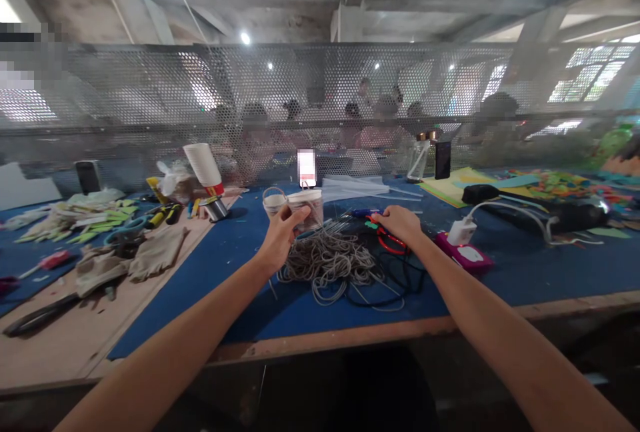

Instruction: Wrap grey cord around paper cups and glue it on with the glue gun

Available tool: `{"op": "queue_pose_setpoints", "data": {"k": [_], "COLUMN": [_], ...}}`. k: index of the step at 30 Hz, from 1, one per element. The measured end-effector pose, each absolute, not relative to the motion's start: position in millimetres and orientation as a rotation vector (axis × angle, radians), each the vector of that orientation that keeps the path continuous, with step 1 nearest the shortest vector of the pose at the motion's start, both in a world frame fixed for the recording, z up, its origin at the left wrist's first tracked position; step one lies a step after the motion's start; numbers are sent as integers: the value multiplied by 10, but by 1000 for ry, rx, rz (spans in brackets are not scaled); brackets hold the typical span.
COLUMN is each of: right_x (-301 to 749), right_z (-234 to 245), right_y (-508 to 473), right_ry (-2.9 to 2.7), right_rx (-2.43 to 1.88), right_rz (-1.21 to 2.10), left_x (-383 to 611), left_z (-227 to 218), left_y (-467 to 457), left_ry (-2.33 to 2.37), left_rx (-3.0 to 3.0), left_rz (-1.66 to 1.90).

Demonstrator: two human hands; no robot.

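My left hand point(281, 235) grips a small pale paper cup point(310, 209) with a thin cord handle standing up from its rim. Just behind it is a similar cup point(274, 202) with a looped handle. My right hand point(400, 224) is closed at a slim blue tool point(367, 213) and red scissor-like handles point(391, 242); its fingers partly hide what they pinch, and I cannot make out which piece it is. A loose heap of grey cord point(330, 259) lies between my forearms, with a black cable point(407, 275) at its right.
A purple power block point(465, 252) with a white plug stands on the right. Stacked paper cups point(203, 165), gloves point(157, 252) and pliers point(43, 315) lie left. A lit phone point(307, 169) leans near the perforated metal screen point(320, 85). Coloured scraps point(555, 189) lie far right.
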State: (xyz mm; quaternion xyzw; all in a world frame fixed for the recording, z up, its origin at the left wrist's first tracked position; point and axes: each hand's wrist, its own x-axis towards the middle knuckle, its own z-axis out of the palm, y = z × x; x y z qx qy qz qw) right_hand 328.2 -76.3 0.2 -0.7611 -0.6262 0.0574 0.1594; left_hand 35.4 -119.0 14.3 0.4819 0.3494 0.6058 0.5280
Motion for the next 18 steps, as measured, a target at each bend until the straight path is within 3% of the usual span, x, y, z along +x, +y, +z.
{"op": "queue_pose_setpoints", "data": {"k": [6,12,18], "right_x": [3102,2632,2399], "right_z": [46,114,68], "right_y": [-868,-1144,-1343], "right_ry": [-1743,-1833,-1824], "right_rx": [-1732,-1009,-894], "right_rz": [-24,676,663], "left_x": [356,377,441], "left_z": [103,73,77], "left_y": [-1180,-1178,-1252], "left_ry": [928,1004,1079], "left_rx": [1220,1349,1467], "left_rz": [1448,1538,1556]}}
